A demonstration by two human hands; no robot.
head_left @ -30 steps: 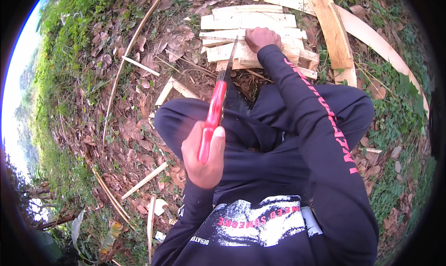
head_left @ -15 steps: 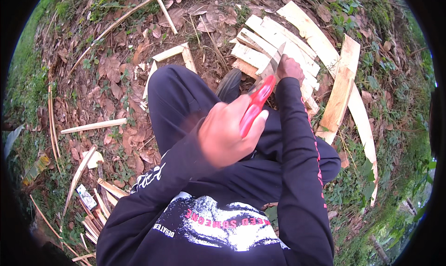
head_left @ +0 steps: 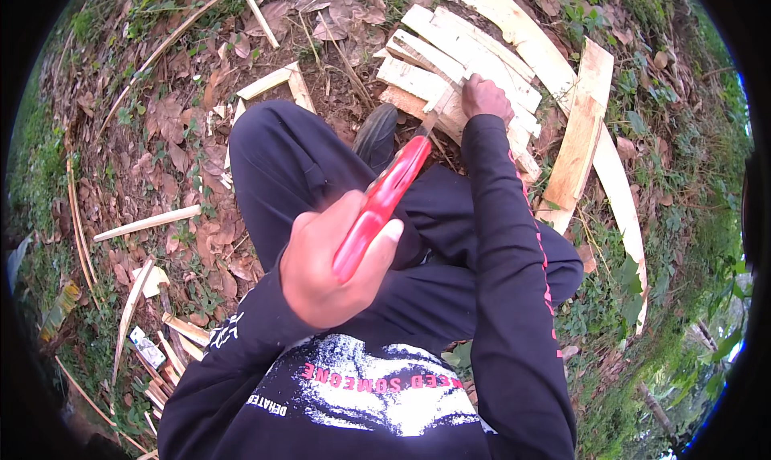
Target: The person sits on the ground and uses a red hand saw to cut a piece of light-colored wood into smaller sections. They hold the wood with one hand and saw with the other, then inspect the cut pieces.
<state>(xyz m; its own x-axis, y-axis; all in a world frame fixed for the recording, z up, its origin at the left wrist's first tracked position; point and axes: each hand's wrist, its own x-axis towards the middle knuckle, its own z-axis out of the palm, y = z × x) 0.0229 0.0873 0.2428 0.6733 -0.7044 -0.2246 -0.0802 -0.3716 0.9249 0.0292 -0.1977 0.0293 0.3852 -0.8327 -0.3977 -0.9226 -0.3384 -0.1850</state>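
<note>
I'm outdoors, sitting on open, overgrown ground: dry leaves [head_left: 165, 118] litter the brown soil [head_left: 333, 98] around me, grass [head_left: 40, 155] lines the left edge, and leafy green plants [head_left: 638, 122] grow along the right. Pale boards [head_left: 590, 90] and a wooden strip [head_left: 148, 222] lying there suggest a makeshift woodworking spot.

The dark shirt [head_left: 361, 448] bears lettering [head_left: 385, 377]: red and white in front, red on right sleeve [head_left: 514, 243], white on left sleeve [head_left: 261, 303]
</note>
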